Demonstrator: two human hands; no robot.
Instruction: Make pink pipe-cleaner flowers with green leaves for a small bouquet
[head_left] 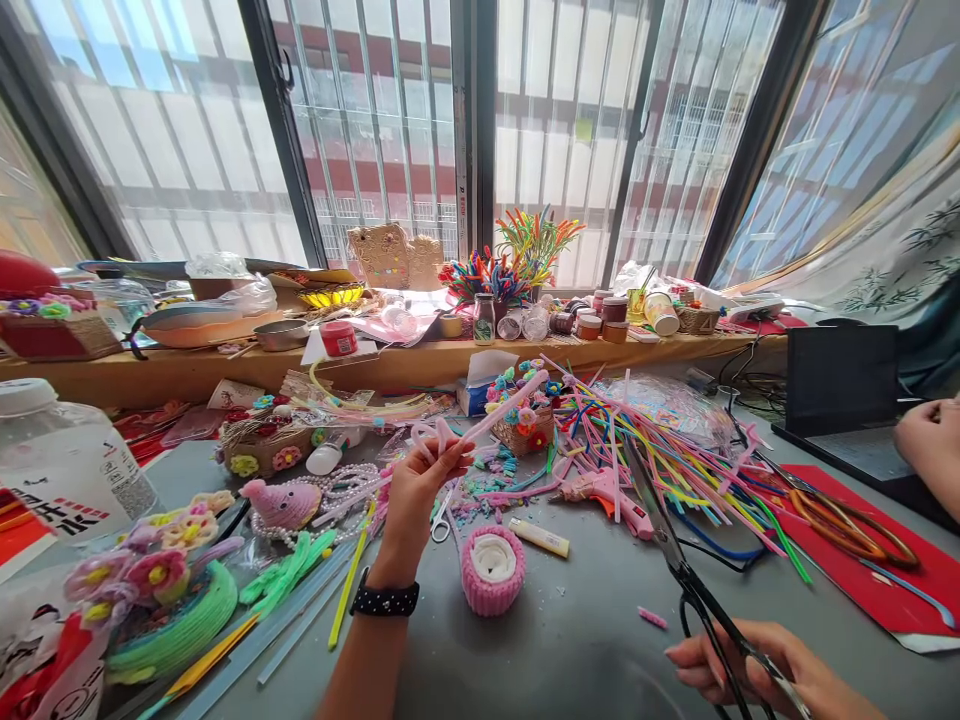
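Observation:
My left hand (427, 475), with a dark watch on its wrist, pinches a pale pink pipe cleaner (510, 405). The pipe cleaner bends into loops above the fingers, and its long end slants up to the right. At lower right, my right hand (757, 665) grips long dark-handled scissors (679, 565), blades pointing up and left. Between the hands stands a ribbed fuzzy pink cup (493, 585) with white material inside. A pale yellow tube (538, 537) lies beside it. One short pink pipe-cleaner piece (652, 617) rests on the table near the scissors.
Behind lie a pink glue gun (611, 500) and a heap of coloured pipe cleaners (675, 440). Orange-handled scissors (847, 525) rest on red card (892, 590). Another person's hand (930, 450) is by a laptop (840, 385). Fuzzy flowers (157, 570) and a large bottle (67, 460) crowd the left.

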